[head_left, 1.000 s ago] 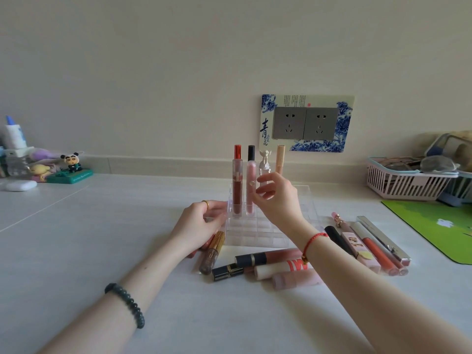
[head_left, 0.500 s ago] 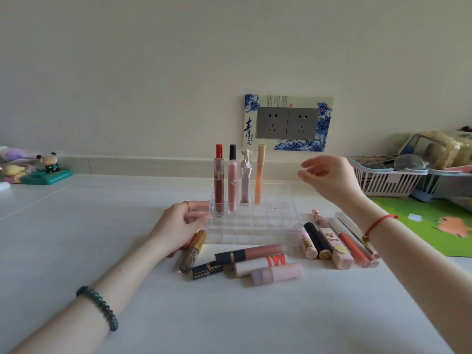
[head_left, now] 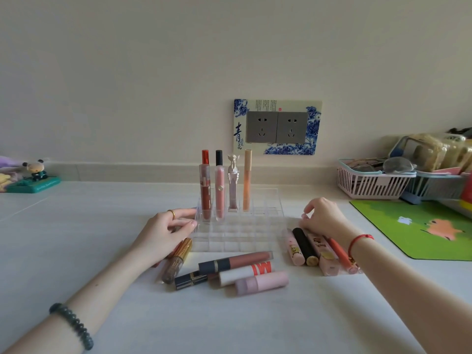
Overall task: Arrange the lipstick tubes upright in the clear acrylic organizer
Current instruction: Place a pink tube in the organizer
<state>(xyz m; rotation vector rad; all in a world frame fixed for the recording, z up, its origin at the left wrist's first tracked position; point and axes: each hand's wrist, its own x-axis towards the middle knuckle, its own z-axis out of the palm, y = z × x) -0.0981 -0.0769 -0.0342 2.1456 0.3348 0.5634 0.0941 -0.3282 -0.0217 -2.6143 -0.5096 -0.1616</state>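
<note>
Left grip (head_left: 166, 231) lies loose against the clear organizer (head_left: 229, 247); right grip (head_left: 323, 217) curls over lying tubes (head_left: 305, 247) on the desk (head_left: 102, 226), hold unclear.

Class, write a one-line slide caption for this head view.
Four tubes stand in the organizer; the left hand rests against it, the right hand reaches the loose tubes.

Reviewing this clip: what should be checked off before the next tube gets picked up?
1. Organizer steadied: ok, left hand rests against its left edge.
2. Four tubes in the back row upright: ok.
3. Free slot beside the peach tube: ok.
4. Right hand over the right-side tubes: ok.
5. Right hand gripping a tube: cannot tell, its curled fingers hide the contact.
</note>
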